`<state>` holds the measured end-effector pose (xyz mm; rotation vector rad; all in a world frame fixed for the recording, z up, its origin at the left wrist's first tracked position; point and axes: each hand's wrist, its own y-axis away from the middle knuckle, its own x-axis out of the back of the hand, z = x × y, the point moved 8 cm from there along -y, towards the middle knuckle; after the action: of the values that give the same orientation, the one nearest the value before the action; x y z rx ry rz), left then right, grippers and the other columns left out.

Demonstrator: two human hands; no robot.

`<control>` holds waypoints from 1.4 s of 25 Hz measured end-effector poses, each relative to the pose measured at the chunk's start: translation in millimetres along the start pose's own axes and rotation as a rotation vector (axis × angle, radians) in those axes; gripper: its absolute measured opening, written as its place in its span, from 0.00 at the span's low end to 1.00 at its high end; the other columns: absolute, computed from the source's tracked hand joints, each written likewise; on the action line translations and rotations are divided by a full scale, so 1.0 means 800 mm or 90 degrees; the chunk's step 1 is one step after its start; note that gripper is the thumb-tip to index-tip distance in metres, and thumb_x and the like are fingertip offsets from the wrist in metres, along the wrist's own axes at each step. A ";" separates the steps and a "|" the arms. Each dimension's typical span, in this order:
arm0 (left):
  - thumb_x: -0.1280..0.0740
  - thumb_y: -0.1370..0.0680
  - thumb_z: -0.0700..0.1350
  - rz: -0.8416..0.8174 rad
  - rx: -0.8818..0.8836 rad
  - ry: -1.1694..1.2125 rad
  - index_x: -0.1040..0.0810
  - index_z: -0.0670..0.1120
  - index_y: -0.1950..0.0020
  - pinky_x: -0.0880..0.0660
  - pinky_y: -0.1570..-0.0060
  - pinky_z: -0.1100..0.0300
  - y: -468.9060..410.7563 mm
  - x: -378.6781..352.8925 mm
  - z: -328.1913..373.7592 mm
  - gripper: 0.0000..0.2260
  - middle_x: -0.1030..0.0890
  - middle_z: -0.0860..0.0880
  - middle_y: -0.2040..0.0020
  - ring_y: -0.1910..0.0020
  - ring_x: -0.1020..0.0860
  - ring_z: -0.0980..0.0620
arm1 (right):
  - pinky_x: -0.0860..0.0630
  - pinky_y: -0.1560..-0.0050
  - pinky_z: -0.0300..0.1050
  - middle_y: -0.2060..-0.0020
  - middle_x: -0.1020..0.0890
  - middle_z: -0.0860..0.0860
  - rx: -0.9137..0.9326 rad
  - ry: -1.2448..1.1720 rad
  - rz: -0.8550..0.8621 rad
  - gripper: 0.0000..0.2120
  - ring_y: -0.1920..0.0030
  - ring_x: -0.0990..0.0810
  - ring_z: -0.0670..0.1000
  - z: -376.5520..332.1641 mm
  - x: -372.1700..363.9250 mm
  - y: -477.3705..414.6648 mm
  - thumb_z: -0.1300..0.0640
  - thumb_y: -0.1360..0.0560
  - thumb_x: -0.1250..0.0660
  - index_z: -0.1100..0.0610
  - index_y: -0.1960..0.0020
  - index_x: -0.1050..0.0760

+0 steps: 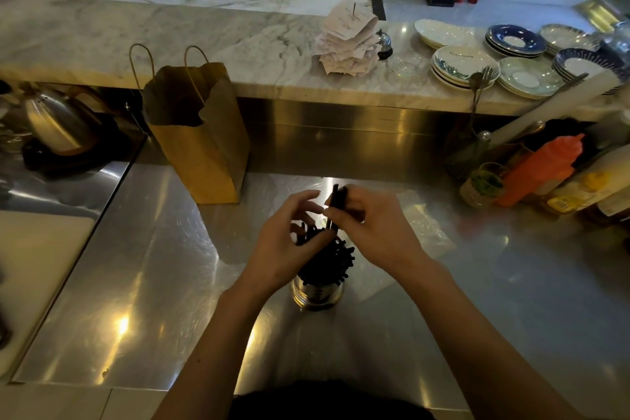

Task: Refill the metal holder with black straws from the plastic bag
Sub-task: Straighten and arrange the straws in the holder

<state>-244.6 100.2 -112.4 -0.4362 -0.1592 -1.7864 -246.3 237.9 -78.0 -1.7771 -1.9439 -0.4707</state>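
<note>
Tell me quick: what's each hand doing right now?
Left hand: open, fingers curled loosely, beside the black straws in the round metal holder.
Right hand: closed on a few black straws.

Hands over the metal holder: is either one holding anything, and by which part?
The right hand pinches a few black straws near their middle, upper ends sticking out. The left hand touches the straws standing in the holder; a grip cannot be told.

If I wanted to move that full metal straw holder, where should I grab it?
Probably around the metal holder by its bare lower wall, from the side. Black straws fan out over its top, so a grip from above would crush or scatter them.
</note>
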 end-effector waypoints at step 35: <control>0.33 0.22 0.49 0.018 0.087 -0.026 0.28 0.56 0.37 0.30 0.43 0.73 -0.035 -0.137 0.068 0.13 0.26 0.60 0.39 0.42 0.26 0.64 | 0.21 0.47 0.50 0.37 0.24 0.56 -0.357 -0.023 0.063 0.26 0.41 0.23 0.55 0.285 0.095 -0.004 0.54 0.27 0.28 0.52 0.32 0.33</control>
<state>-238.1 224.9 -99.7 -0.3745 -0.3008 -1.7271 -278.0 424.1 -226.6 -2.2120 -1.8509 -1.0339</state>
